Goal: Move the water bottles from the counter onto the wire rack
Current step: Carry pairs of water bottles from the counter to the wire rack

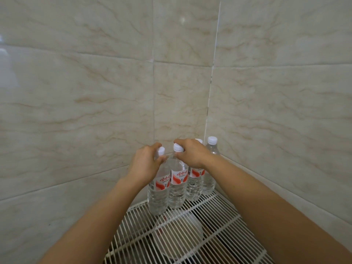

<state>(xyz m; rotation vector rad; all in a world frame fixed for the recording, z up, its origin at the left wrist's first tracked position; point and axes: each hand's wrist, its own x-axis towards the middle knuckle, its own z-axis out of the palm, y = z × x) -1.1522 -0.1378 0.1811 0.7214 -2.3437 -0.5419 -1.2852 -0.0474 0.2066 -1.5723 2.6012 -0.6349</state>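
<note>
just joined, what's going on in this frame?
A person holds two water bottles near their caps. The left hand grips the leftmost bottle, and the right hand grips the second bottle. Both look set upright on the rack in a tiled corner. A third bottle and fourth bottle stand in the row to their right. No counter is in view.

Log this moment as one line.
left hand: grips leftmost bottle neck | right hand: grips second bottle neck | state: both standing on wire rack

Third bottle's cap (200,141) mostly behind right hand (192,153), wire rack (219,221) cut off below
</note>
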